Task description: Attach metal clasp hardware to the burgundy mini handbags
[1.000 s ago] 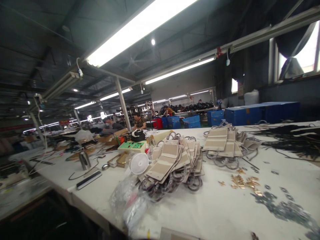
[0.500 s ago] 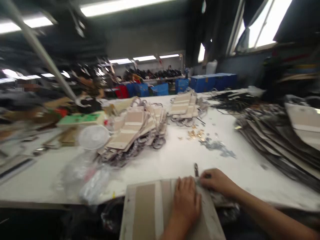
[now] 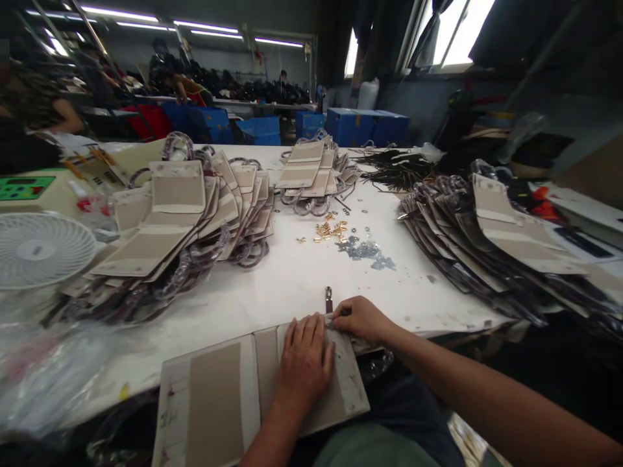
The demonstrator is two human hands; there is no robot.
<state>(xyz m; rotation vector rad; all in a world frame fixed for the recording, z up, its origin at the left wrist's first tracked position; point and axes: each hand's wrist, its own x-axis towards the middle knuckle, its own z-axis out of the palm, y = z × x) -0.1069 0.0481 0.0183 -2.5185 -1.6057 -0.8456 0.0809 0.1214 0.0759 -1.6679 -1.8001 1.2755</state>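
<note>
The panel (image 3: 217, 389) lies lining-side up across the near edge of the table (image 3: 272, 279), partly over the lap. The left hand (image 3: 304, 363) rests on it, fingers straight, close together and gripping nothing, seemingly to keep it from sliding. The right hand (image 3: 360, 318) is at the panel's far right corner, thumb and fingers curled into a pinch; whether a small piece is between the fingertips I cannot tell. A dark tab (image 3: 329, 299) with a metal end sticks out just beyond that corner, which probably explains the pinch there.

Beyond the panel, brass bits (image 3: 331, 230) and grey plates (image 3: 363, 250) lie loose, likely so either can be picked up easily. Similar pieces are heaped to the panel's left (image 3: 180, 220), far beyond it (image 3: 304, 168) and to its right (image 3: 516, 220), which leaves a working lane between.

The tabletop is white and slightly specked. Left of the panel are clear plastic (image 3: 53, 376) and a white fan (image 3: 39, 250); far beyond it, black straps (image 3: 394, 168). The room past the panel is dim, with tube lights (image 3: 204, 26), a bright window (image 3: 448, 32), blue boxes (image 3: 367, 126) and a co-worker (image 3: 189, 87) bending over.
</note>
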